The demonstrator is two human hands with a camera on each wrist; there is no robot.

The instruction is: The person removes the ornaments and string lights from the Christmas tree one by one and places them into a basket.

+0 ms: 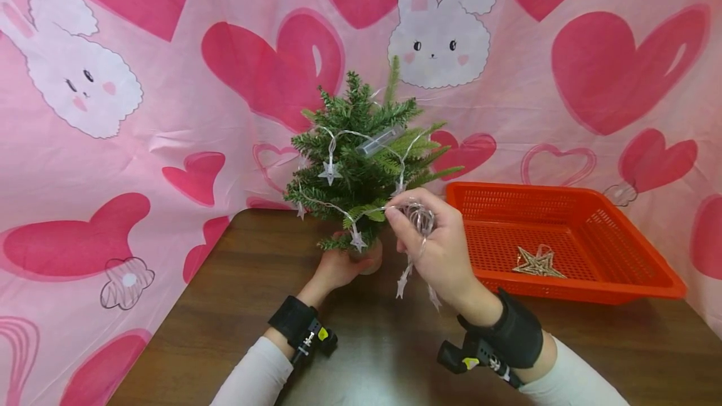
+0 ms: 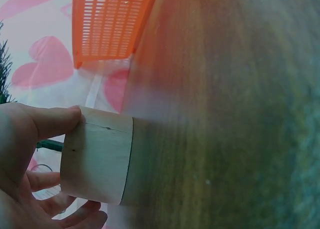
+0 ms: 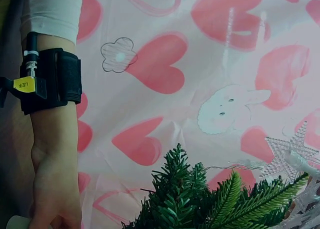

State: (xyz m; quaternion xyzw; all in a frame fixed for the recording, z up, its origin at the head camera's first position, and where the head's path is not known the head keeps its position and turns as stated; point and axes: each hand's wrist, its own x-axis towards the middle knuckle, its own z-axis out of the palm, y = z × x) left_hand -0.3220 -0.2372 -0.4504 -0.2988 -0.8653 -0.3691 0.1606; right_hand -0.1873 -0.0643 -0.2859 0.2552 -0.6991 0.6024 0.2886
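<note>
A small artificial Christmas tree (image 1: pixel 316 182) stands on the table, with star-shaped string lights (image 1: pixel 329 172) draped across its front branches. Low at its foot, my left hand (image 1: pixel 337 268) grips the round wooden base (image 2: pixel 100 159), thumb on one side and fingers on the other. My right hand (image 1: pixel 442 240) pinches the light string at the tree's right side and holds a coiled bundle of clear wire (image 1: pixel 420 218). A few star lights (image 1: pixel 402 284) dangle below that hand. Among the upper branches lies a clear plastic case (image 1: pixel 380 140).
To the right, an orange basket (image 1: pixel 564 199) with perforated walls holds a gold glitter star (image 1: pixel 538 262). The brown wooden table (image 1: pixel 225 324) extends under everything. Behind hangs a pink cloth (image 1: pixel 186 105) printed with hearts and rabbits.
</note>
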